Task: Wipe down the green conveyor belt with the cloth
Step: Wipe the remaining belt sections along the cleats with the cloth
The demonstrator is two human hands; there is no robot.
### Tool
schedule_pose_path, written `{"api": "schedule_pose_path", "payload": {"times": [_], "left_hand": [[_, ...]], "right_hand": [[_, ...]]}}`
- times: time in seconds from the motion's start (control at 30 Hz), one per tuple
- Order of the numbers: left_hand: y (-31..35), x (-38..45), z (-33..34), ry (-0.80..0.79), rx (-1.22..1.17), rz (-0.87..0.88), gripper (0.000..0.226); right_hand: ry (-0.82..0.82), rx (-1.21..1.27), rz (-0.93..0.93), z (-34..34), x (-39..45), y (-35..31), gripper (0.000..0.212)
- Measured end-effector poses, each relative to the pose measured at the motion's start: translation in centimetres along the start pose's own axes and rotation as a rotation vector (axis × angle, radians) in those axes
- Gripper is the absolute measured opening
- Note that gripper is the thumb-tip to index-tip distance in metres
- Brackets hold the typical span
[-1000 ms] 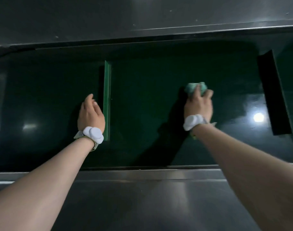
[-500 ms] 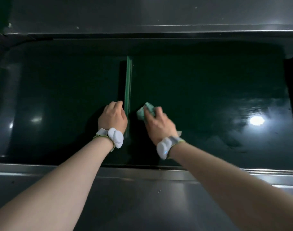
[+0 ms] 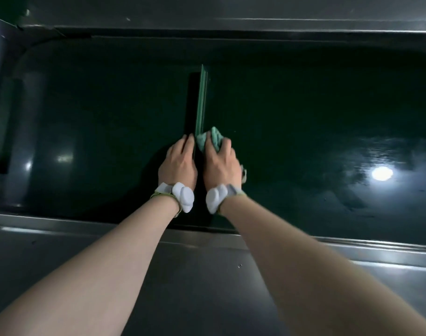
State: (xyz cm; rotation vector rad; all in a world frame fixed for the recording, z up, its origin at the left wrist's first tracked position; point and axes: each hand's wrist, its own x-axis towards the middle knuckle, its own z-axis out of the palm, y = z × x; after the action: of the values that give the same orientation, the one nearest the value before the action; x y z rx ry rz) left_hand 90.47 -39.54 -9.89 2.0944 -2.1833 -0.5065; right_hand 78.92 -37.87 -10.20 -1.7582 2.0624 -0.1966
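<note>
The dark green conveyor belt (image 3: 304, 112) fills the middle of the view, glossy and wet-looking on its right part. An upright green cleat (image 3: 202, 100) crosses it. My right hand (image 3: 219, 163) grips a crumpled light green cloth (image 3: 210, 140) and presses it on the belt against the cleat's right side. My left hand (image 3: 179, 163) lies flat on the belt just left of the cleat, fingers straight, touching the cleat's base. Both wrists carry white bands.
A grey metal rail (image 3: 352, 246) runs along the belt's near edge, with a flat metal ledge (image 3: 195, 287) below it. A metal wall (image 3: 207, 13) borders the far side. A curved metal housing (image 3: 18, 117) closes off the left end. A lamp reflection (image 3: 381, 173) glares at right.
My right hand has swept the cloth left across the belt to the cleat, then slightly forward along it. The view has shifted, so the cleat sits nearer the centre. The left hand stays by the cleat.
</note>
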Motion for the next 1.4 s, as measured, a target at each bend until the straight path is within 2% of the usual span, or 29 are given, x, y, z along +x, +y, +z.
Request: {"api": "schedule_pose_path", "payload": {"times": [0.1, 0.17, 0.23, 0.3, 0.4, 0.53, 0.63, 0.73, 0.9, 1.0, 1.1, 1.2, 1.4], "left_hand": [[-0.4, -2.5, 0.6, 0.028, -0.040, 0.027, 0.060], [-0.6, -3.4, 0.7, 0.092, -0.032, 0.053, 0.062], [-0.6, -3.9, 0.6, 0.157, 0.000, 0.081, 0.065], [-0.4, -4.1, 0.2, 0.196, 0.025, 0.095, 0.067], [0.4, -4.5, -0.1, 0.213, 0.011, 0.088, 0.068], [1.4, -4.8, -0.5, 0.212, 0.001, 0.052, 0.068], [2.4, -4.9, -0.7, 0.228, -0.009, 0.028, 0.068], [3.6, -4.9, -0.4, 0.240, -0.010, 0.023, 0.067], [4.5, -4.6, 0.3, 0.251, 0.043, 0.039, 0.068], [5.4, -4.3, 0.4, 0.263, 0.074, 0.056, 0.070], [6.9, -4.6, 1.3, 0.258, 0.105, 0.096, 0.071], [8.7, -4.3, 1.7, 0.244, 0.121, 0.118, 0.071], [12.3, -3.9, 2.2, 0.218, 0.109, 0.150, 0.071]], "right_hand": [[-0.056, 0.037, 0.029, 1.1, -6.4, 0.3, 0.067], [-0.072, 0.060, -0.030, 1.1, -9.2, 0.6, 0.067], [-0.069, 0.067, -0.104, 0.5, -10.3, 2.3, 0.066], [-0.055, 0.052, -0.090, -0.7, -10.0, 5.1, 0.067], [-0.016, 0.049, 0.092, -3.2, -9.5, 11.3, 0.067], [0.159, 0.051, 0.375, -6.9, -10.4, 20.4, 0.060], [0.206, 0.038, 0.531, -7.5, -10.6, 22.5, 0.058], [0.197, 0.001, 0.420, -6.3, -10.6, 19.1, 0.064], [-0.047, 0.024, -0.009, -2.1, -10.2, 8.5, 0.066], [-0.090, 0.018, -0.090, -2.3, -9.6, 7.3, 0.064], [-0.069, -0.020, -0.136, -4.1, -9.9, 12.2, 0.064], [0.019, -0.038, -0.015, -7.0, -10.3, 20.0, 0.067], [0.162, -0.083, 0.497, -15.2, -13.3, 39.5, 0.062]]}}
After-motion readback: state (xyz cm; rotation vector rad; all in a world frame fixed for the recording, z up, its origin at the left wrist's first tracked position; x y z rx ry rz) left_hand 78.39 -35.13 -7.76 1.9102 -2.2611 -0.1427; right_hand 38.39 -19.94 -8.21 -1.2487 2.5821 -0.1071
